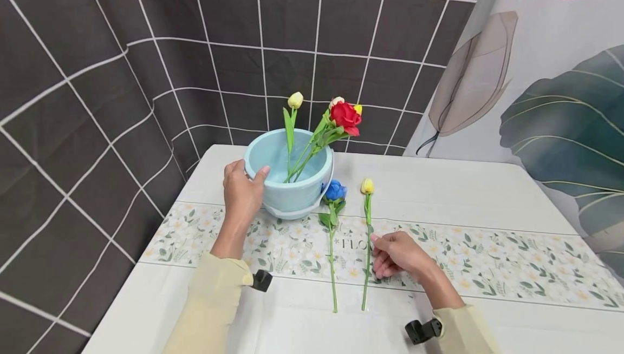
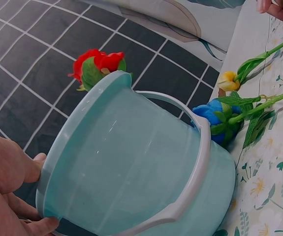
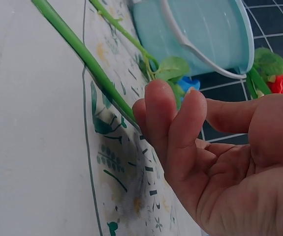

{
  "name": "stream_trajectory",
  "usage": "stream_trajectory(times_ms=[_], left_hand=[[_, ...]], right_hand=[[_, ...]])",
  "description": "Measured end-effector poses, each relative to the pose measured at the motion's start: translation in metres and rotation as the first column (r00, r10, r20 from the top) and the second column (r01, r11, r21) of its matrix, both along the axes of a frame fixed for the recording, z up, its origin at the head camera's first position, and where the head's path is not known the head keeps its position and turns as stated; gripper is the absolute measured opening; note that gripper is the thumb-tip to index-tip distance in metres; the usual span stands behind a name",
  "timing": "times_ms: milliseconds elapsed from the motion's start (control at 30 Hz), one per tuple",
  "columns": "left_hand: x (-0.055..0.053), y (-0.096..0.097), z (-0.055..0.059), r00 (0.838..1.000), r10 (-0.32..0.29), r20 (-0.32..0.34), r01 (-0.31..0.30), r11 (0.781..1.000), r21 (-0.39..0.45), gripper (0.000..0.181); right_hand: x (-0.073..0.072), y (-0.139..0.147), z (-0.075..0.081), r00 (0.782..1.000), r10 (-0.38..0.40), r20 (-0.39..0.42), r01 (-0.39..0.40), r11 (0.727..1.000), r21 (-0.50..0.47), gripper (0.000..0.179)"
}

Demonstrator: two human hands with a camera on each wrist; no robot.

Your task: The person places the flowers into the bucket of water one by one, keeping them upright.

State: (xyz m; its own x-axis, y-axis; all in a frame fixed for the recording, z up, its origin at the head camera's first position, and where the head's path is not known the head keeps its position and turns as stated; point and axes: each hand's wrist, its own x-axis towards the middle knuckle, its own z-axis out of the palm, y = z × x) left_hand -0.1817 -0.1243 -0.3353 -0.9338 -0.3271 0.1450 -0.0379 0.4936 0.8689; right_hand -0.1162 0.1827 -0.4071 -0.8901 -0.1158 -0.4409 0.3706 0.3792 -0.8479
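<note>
A light blue bucket [image 1: 292,197] stands on the table with a white handle [image 2: 203,142] hanging down its side. My left hand [image 1: 242,189] grips its rim, thumb over the inner side and fingers outside. Inside the bucket lean a red rose [image 1: 346,118], a cream tulip [image 1: 294,100] and other partly hidden blooms. A blue flower [image 1: 335,190] lies just in front of it. To the right lies a yellow tulip [image 1: 367,186]. Beside that tulip's stem is my right hand [image 1: 400,255], fingers loosely bent; in the right wrist view the fingertips are at the stem, without a visible pinch.
A white table cover [image 1: 487,191] with a printed floral band [image 1: 487,259] lies under everything. A dark grid-patterned cloth [image 1: 287,24] hangs behind and at left, and a leaf-printed curtain [image 1: 487,89] hangs at right.
</note>
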Motion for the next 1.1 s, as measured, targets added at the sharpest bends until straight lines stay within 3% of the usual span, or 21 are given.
stream_trajectory(times_ms=[1100], left_hand=[[0.0015,-0.0011,0.0007,1.0,-0.015,-0.023,0.015,1.0,0.017,0.062]], right_hand=[[0.01,-0.0087,-0.0028,0.996,-0.082,-0.042,0.086,0.992,0.096,0.032]])
